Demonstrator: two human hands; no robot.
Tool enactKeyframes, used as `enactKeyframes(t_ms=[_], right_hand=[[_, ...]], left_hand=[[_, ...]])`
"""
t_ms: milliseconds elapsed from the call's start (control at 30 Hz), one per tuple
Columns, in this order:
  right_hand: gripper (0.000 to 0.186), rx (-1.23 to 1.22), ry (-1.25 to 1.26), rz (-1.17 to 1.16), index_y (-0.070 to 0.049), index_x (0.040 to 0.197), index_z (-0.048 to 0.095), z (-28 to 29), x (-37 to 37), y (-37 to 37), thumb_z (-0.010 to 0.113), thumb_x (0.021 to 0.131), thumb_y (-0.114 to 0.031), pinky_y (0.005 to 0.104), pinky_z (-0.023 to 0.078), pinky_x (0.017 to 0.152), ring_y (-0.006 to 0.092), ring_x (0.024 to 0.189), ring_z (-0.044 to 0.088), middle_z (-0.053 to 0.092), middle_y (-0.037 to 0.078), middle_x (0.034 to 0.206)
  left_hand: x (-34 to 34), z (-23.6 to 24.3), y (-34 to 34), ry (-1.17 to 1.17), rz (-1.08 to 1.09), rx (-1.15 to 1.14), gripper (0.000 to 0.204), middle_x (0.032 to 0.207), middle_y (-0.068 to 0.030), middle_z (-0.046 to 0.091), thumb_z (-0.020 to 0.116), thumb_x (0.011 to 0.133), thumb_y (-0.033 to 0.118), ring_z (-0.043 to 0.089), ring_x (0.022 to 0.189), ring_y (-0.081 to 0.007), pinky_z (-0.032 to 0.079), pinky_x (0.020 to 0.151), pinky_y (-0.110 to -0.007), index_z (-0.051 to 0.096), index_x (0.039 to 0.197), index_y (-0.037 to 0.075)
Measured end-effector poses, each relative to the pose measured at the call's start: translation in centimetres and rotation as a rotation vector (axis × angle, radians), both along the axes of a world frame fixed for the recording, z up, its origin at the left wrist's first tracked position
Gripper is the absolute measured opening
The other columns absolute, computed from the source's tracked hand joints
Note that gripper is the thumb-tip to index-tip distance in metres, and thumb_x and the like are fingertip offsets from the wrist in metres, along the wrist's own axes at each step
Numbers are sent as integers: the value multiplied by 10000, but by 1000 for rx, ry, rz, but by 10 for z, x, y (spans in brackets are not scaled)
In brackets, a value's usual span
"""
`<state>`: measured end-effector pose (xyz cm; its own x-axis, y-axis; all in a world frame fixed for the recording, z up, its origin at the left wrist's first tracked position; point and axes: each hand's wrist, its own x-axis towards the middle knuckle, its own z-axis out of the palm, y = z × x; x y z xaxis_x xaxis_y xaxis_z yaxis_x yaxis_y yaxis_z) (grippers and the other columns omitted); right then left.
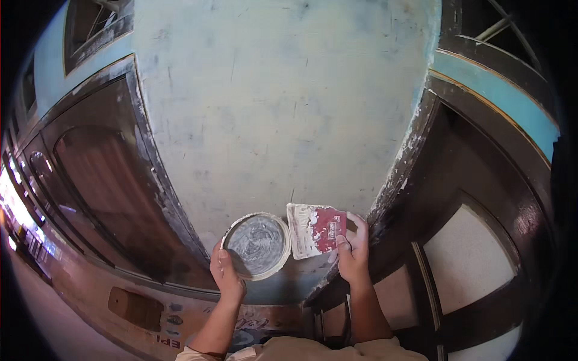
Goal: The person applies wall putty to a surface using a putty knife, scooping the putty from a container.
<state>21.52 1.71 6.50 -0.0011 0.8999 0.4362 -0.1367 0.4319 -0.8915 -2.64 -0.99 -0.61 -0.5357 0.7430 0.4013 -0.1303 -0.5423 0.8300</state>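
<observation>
My left hand (227,274) grips the left edge of a shallow round dish (286,253). Its inside is smeared grey with swirled marks, and pale filler is crusted round its rim. In my right hand (354,249) is a wide, flat red putty scraper (326,231), its broad end pointing left and thickly coated with whitish filler. Thumb and fingers close round the scraper's right side. The scraper's left edge is right beside the dish. Both are held in front of a patchy, pale blue-green wall (271,120) with scattered dark scratches. Whitish residue coats the fingers of my right hand.
Dark door frames flank the wall, a brown panelled door (96,174) on the left and a dark doorway with pale panels (469,259) on the right. Their edges are splashed with white. A brown box-like object (135,308) lies on the floor at lower left.
</observation>
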Motion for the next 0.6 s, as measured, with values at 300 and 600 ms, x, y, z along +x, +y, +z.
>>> enactKeyframes(t_ms=[300,600], right_hand=[[311,18,-26,187,10,1178,511,-16,12,0,614,894,-66,255,530,619,131,696,623,565,84,1104],[193,-11,-298,-1,10,1024,631,-16,26,-4,687,865,-83,234,488,697,59,781,572,634,24,881]], left_hand=[[2,-31,10,-229,-238,-97,453,1185,-96,581,451,1008,341,528,1093,-167,382,980,-313,515,1246,-39],[1,-43,3,-308,-299,-188,324,1041,-42,571,428,1019,286,531,955,-133,421,875,-300,538,1138,5]])
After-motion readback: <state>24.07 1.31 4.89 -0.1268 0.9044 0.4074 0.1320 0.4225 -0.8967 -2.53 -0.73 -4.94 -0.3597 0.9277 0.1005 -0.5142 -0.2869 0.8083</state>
